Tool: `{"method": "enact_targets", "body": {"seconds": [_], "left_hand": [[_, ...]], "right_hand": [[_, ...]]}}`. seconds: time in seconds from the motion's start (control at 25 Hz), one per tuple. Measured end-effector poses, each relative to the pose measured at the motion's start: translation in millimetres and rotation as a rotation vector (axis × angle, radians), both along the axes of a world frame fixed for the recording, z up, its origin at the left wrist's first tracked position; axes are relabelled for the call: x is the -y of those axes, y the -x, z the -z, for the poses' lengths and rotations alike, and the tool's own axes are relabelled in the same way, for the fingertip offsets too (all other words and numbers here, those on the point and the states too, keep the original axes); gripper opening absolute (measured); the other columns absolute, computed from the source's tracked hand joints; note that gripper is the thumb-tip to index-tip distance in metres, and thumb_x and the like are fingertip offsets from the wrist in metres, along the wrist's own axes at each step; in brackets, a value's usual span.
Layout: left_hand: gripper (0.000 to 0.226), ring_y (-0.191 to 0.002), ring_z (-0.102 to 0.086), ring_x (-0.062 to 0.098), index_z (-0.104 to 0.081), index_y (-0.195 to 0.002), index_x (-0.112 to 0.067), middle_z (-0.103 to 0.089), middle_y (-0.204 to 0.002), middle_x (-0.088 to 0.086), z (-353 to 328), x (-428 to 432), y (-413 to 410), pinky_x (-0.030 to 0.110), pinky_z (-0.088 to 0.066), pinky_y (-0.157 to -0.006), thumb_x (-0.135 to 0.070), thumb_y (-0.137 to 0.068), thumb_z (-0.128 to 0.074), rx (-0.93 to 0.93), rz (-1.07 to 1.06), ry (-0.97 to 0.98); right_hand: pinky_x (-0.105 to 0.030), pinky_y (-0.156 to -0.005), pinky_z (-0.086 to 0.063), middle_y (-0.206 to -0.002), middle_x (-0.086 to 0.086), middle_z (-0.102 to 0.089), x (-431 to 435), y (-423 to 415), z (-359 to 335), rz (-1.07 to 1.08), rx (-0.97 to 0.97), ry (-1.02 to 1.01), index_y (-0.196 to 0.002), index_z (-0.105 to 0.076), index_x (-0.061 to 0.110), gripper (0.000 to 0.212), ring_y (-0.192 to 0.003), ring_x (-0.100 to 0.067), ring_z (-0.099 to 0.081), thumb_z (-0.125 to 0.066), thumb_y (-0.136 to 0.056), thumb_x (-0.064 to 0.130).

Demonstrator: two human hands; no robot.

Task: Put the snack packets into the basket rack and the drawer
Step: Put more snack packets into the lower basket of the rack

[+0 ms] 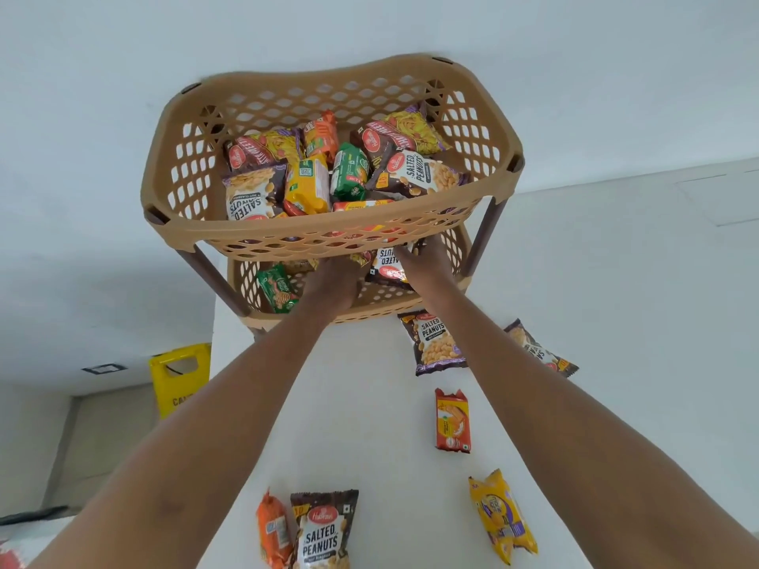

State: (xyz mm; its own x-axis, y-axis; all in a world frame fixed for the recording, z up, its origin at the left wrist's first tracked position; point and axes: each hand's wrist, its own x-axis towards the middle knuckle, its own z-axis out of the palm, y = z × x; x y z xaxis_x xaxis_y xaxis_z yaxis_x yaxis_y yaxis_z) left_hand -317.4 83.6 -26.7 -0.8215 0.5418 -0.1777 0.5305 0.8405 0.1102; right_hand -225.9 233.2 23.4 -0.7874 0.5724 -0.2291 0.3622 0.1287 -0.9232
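Nearest the camera: a salted-peanuts packet (322, 529) on the white desk (369, 404), an orange packet (272, 527) touching its left side, a yellow packet (503, 515) well off to the right. Further up the desk: a red biscuit packet (452, 420), then two more peanut packets (433, 342) (540, 349) near the base of the basket rack (328, 236).

Both forearms reach into the rack's lower tier (390, 305), under the top basket's front rim. Left hand (330, 281) is deep in the tier, fingers hidden by the rim, so I cannot tell whether it grips anything. Right hand (425, 262) has fingers closed on the edge of a dark peanut packet (388, 266) inside the lower tier.

A green packet (277, 287) lies at the tier's left side. The top basket is filled with mixed packets (324, 170). A yellow floor sign (178, 377) stands left of the desk.
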Motion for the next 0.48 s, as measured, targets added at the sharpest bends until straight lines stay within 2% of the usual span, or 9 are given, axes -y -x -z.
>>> {"method": "enact_targets", "body": {"seconds": [0.08, 0.16, 0.24, 0.36, 0.44, 0.48], "left_hand": [[0.036, -0.122, -0.061, 0.037, -0.060, -0.136, -0.014, -0.064, -0.133, 0.015, 1, -1, 7, 0.045, -0.058, -0.088, -0.011, -0.100, -0.060, 0.028, 0.039, 0.052], [0.049, -0.123, -0.062, 0.037, -0.049, -0.148, -0.012, -0.061, -0.138, 0.017, -6, 0, 15, 0.043, -0.055, -0.090, -0.007, -0.101, -0.059, 0.060, 0.014, 0.009], [0.054, -0.127, -0.059, 0.037, -0.044, -0.154, -0.014, -0.057, -0.145, 0.016, -12, 4, 25, 0.043, -0.052, -0.096, -0.006, -0.101, -0.057, 0.079, -0.003, 0.003], [0.051, -0.126, -0.059, 0.036, -0.051, -0.152, -0.018, -0.058, -0.146, 0.014, -18, 16, 34, 0.042, -0.050, -0.093, -0.010, -0.102, -0.055, 0.149, 0.025, 0.057], [0.052, -0.124, -0.059, 0.036, -0.052, -0.152, -0.020, -0.060, -0.146, 0.012, -24, 29, 33, 0.040, -0.049, -0.087, -0.009, -0.101, -0.055, 0.200, 0.029, 0.030], [0.052, -0.125, -0.059, 0.036, -0.051, -0.152, -0.019, -0.059, -0.146, 0.013, -26, 35, 31, 0.040, -0.050, -0.087, -0.009, -0.102, -0.056, 0.195, 0.028, -0.002]], "right_hand": [[-0.037, -0.094, -0.049, -0.145, 0.003, -0.060, 1, 0, -2, -0.013, 0.028, -0.016, -0.152, -0.042, 0.025, 0.062, -0.128, -0.023, -0.058, -0.070, -0.097, 0.033], [-0.039, -0.099, -0.051, -0.146, 0.001, -0.060, 2, 0, -3, -0.033, 0.055, -0.053, -0.153, -0.041, 0.024, 0.064, -0.130, -0.025, -0.058, -0.071, -0.097, 0.031], [-0.036, -0.092, -0.051, -0.143, -0.001, -0.062, 1, 1, -2, -0.055, 0.079, -0.084, -0.151, -0.042, 0.023, 0.065, -0.126, -0.026, -0.061, -0.073, -0.095, 0.029], [-0.031, -0.081, -0.050, -0.137, -0.004, -0.063, -1, 4, -2, -0.065, 0.121, -0.118, -0.148, -0.044, 0.019, 0.062, -0.111, -0.024, -0.064, -0.074, -0.093, 0.025], [-0.023, -0.070, -0.047, -0.131, -0.003, -0.064, 0, 8, -2, -0.071, 0.160, -0.116, -0.147, -0.047, 0.017, 0.061, -0.093, -0.017, -0.060, -0.074, -0.093, 0.021], [-0.023, -0.068, -0.047, -0.125, -0.003, -0.064, 2, 11, -3, -0.069, 0.185, -0.116, -0.144, -0.049, 0.015, 0.058, -0.088, -0.016, -0.059, -0.076, -0.092, 0.020]]}}
